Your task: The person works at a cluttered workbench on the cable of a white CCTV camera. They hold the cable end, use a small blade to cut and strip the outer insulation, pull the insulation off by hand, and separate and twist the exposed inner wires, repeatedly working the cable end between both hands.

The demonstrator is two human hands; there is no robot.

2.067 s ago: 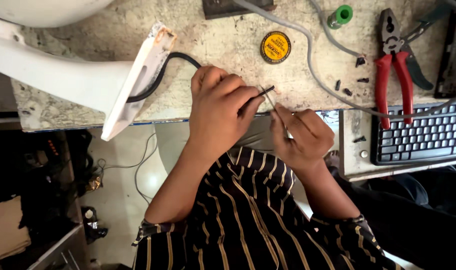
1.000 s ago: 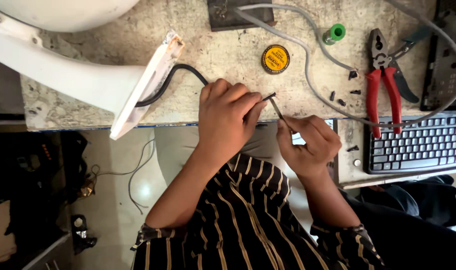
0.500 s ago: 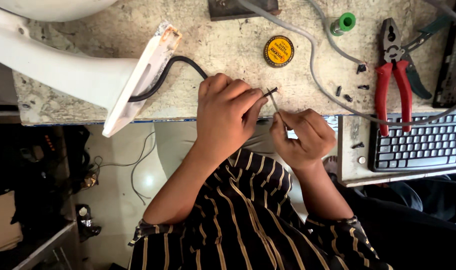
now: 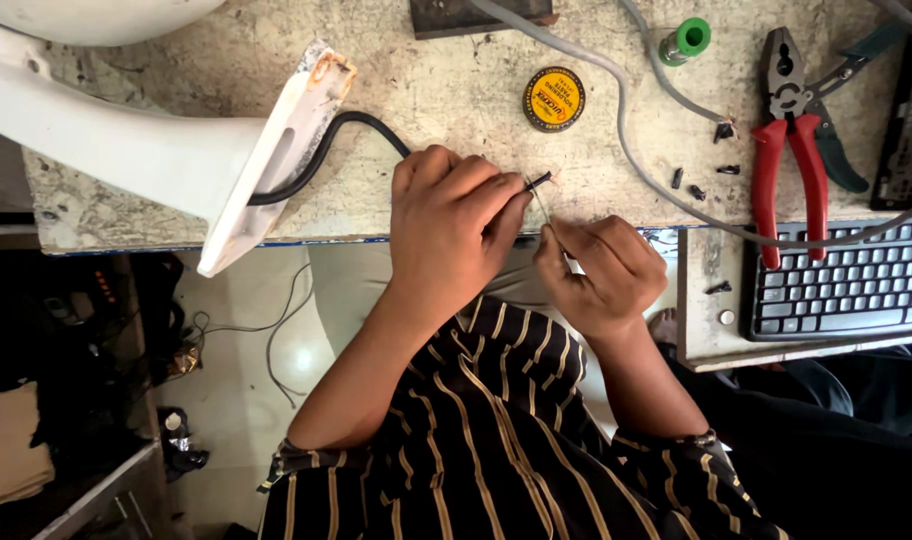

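Black cable (image 4: 316,165) is run from the white plastic housing (image 4: 266,150) at 9 o'clock across the stone worktop (image 4: 456,90) into the left hand (image 4: 451,225), whose fingers are closed round it, with the stripped end (image 4: 541,182) pinched just clear of the fingertips. The right hand (image 4: 596,275) is closed in a fine pinch on a thin wire strand (image 4: 542,210), held just below the cable end.

Compared with half a second earlier, the right hand is seen lowered slightly, toward 6 o'clock, and the strand now stands more nearly upright; the left hand's hold is unchanged. The strand is judged to be in the course of being drawn or twisted at the bared tip.

Noted nearby: yellow round tin (image 4: 554,98) at 12 o'clock, red-handled pliers (image 4: 788,150) and black keyboard (image 4: 836,285) at 3 o'clock, grey cord (image 4: 626,140) across the top.
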